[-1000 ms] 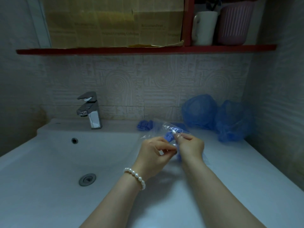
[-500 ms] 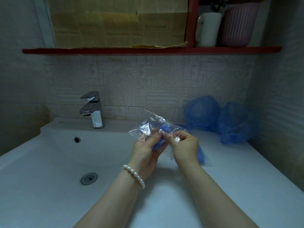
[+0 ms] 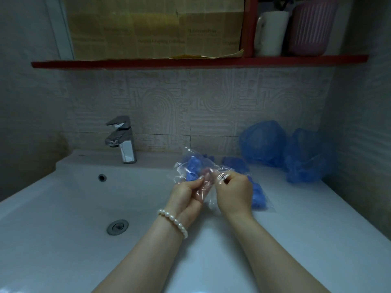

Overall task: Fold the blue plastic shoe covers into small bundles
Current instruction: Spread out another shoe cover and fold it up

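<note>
Both hands work above the white tabletop beside the sink basin (image 3: 63,208). The left hand (image 3: 186,193) and the right hand (image 3: 233,192) each pinch the clear plastic bag (image 3: 208,182) with curled fingers, probably to pull its mouth apart and reach the folded blue shoe covers (image 3: 193,168) seen through the film just beyond the left fingers. More blue bundles (image 3: 234,162) lie past the right fingers, and another blue piece (image 3: 258,197) lies to their right. Two puffy unfolded shoe covers (image 3: 262,142) wait farther back against the wall, apparently not yet folded.
</note>
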`<action>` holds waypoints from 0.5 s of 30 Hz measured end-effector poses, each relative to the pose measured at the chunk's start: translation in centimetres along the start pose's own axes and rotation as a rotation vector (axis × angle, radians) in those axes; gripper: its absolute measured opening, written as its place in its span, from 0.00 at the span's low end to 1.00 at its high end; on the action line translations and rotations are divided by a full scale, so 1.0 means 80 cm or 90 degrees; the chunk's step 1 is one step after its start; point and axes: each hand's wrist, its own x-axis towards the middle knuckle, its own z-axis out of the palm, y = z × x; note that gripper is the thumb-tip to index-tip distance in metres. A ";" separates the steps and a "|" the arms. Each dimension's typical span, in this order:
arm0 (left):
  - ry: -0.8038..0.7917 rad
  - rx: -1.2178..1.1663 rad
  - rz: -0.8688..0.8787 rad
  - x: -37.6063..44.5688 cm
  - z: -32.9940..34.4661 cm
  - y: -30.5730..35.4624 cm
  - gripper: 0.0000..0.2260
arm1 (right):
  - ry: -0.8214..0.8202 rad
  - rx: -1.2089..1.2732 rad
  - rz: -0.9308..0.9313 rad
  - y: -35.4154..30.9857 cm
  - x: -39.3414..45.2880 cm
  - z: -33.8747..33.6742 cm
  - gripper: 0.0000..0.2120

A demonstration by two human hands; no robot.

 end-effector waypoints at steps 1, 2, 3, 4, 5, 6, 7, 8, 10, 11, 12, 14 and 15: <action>0.015 -0.006 0.004 0.004 -0.003 0.002 0.10 | -0.038 -0.012 0.017 0.000 0.000 -0.002 0.18; 0.024 -0.010 0.005 0.005 -0.006 0.004 0.10 | -0.076 -0.022 0.039 -0.001 0.000 -0.004 0.20; 0.035 -0.014 0.009 0.007 -0.009 0.006 0.11 | -0.111 -0.021 0.059 -0.001 0.000 -0.007 0.20; 0.046 -0.015 0.019 0.009 -0.012 0.009 0.12 | -0.145 -0.010 0.073 -0.002 -0.001 -0.010 0.18; 0.059 -0.009 0.032 0.013 -0.017 0.012 0.11 | -0.171 0.005 0.080 -0.001 -0.001 -0.012 0.15; 0.072 0.004 0.043 0.016 -0.021 0.015 0.10 | -0.192 0.020 0.087 -0.002 -0.001 -0.015 0.13; 0.084 0.020 0.050 0.019 -0.025 0.018 0.08 | -0.211 0.032 0.094 -0.001 -0.001 -0.018 0.13; 0.091 0.031 0.056 0.021 -0.028 0.019 0.08 | -0.229 0.037 0.098 -0.001 0.001 -0.021 0.13; 0.103 0.072 0.075 0.020 -0.031 0.022 0.09 | -0.221 0.049 0.097 0.000 0.004 -0.027 0.14; 0.113 0.109 0.092 0.019 -0.032 0.024 0.10 | -0.169 0.079 0.092 -0.001 0.007 -0.030 0.13; 0.118 0.157 0.111 0.016 -0.031 0.025 0.12 | -0.097 0.124 0.088 0.000 0.012 -0.034 0.13; 0.111 0.268 0.117 0.009 -0.029 0.024 0.17 | -0.006 0.203 0.068 -0.001 0.021 -0.046 0.16; 0.099 0.325 0.103 0.007 -0.027 0.023 0.18 | -0.014 0.208 0.058 0.000 0.023 -0.049 0.17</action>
